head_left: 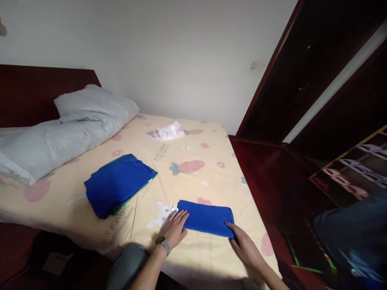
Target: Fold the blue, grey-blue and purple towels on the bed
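A folded blue cloth lies near the front edge of a bed with a yellow cartoon-print sheet. My left hand, with a watch on its wrist, rests flat with fingers stretched onto the cloth's left end. My right hand lies at the cloth's lower right corner, fingers extended and touching the edge. Neither hand grips anything. A stack of folded blue cloths lies further left on the bed, apart from both hands.
A grey rolled duvet lies along the bed's left side by a dark headboard. A crumpled white plastic bag sits at the far end. A dark wooden wardrobe and a shoe rack stand on the right.
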Action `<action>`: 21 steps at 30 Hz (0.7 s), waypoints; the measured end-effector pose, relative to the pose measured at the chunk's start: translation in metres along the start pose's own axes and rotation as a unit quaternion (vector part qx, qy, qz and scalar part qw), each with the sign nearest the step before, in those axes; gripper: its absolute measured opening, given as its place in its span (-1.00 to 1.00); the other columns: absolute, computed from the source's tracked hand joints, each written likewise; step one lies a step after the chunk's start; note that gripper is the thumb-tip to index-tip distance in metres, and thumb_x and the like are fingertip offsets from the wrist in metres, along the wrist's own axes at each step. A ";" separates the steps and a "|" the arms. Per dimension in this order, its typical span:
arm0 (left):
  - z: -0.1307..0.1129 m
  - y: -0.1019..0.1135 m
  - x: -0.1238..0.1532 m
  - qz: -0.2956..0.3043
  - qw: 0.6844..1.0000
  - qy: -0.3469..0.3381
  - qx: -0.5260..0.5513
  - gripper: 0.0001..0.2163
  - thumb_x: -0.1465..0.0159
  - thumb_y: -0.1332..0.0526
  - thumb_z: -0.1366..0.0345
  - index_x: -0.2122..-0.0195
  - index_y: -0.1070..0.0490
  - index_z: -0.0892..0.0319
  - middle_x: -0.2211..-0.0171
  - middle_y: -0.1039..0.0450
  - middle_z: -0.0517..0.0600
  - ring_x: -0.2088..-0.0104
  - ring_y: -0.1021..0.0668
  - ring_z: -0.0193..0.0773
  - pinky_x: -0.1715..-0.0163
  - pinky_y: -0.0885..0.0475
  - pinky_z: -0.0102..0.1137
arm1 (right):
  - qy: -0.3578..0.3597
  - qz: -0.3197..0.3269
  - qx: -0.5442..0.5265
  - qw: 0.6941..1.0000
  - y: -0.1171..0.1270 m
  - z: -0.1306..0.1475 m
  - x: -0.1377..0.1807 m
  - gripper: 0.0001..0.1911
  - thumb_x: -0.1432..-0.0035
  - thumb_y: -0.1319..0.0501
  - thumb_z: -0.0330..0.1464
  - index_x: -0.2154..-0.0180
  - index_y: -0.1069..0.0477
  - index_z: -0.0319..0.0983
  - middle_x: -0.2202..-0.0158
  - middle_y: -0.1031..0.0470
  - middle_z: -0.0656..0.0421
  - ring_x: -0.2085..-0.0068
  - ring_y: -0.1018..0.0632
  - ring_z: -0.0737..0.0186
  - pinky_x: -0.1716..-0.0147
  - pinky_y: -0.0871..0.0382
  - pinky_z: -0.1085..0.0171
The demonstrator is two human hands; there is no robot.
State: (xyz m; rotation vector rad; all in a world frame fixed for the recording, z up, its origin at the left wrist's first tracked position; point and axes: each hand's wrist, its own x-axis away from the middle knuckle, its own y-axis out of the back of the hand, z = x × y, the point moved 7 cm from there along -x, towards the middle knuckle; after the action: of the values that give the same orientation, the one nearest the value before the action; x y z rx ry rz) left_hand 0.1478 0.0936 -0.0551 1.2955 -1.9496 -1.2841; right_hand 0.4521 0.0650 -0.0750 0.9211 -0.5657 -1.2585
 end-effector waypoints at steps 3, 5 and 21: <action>0.011 0.014 -0.004 0.000 0.996 0.038 0.080 -0.39 -0.08 -0.17 0.50 -0.20 -0.32 0.06 -0.24 -0.40 0.02 -0.26 -0.39 -0.13 -0.32 -0.21 -0.14 | -0.067 0.024 -0.097 0.993 0.003 -0.007 -0.002 -0.53 -0.27 -0.10 -0.24 -0.19 -0.31 -0.13 -0.23 -0.42 0.06 -0.17 -0.49 0.04 -0.15 -0.39 0.10; 0.020 0.023 -0.007 -0.006 0.985 0.080 0.150 -0.49 -0.09 -0.19 0.46 -0.11 -0.38 0.06 -0.15 -0.47 0.04 -0.18 -0.47 -0.11 -0.20 -0.34 -0.22 | -0.091 0.029 -0.160 0.982 0.005 -0.010 -0.004 -0.60 -0.26 -0.13 -0.17 -0.09 -0.37 -0.13 -0.21 -0.45 0.07 -0.14 -0.51 0.02 -0.12 -0.39 0.13; 0.065 0.031 -0.044 -0.130 0.965 0.150 0.170 -0.72 -0.36 -0.12 0.10 0.02 -0.43 0.11 0.14 -0.53 0.04 0.13 -0.55 -0.15 0.04 -0.42 -0.29 | -0.230 -0.003 -0.275 0.934 -0.002 -0.057 -0.060 -0.34 -0.13 -0.15 0.15 -0.07 -0.29 -0.16 0.26 -0.62 0.14 0.18 -0.63 0.04 0.11 -0.47 0.13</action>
State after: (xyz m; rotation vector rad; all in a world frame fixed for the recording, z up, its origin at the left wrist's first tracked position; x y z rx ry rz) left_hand 0.1030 0.1654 -0.0521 1.8465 -1.8781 -0.8162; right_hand 0.4817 0.1380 -0.1002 0.1546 -0.5262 -1.5417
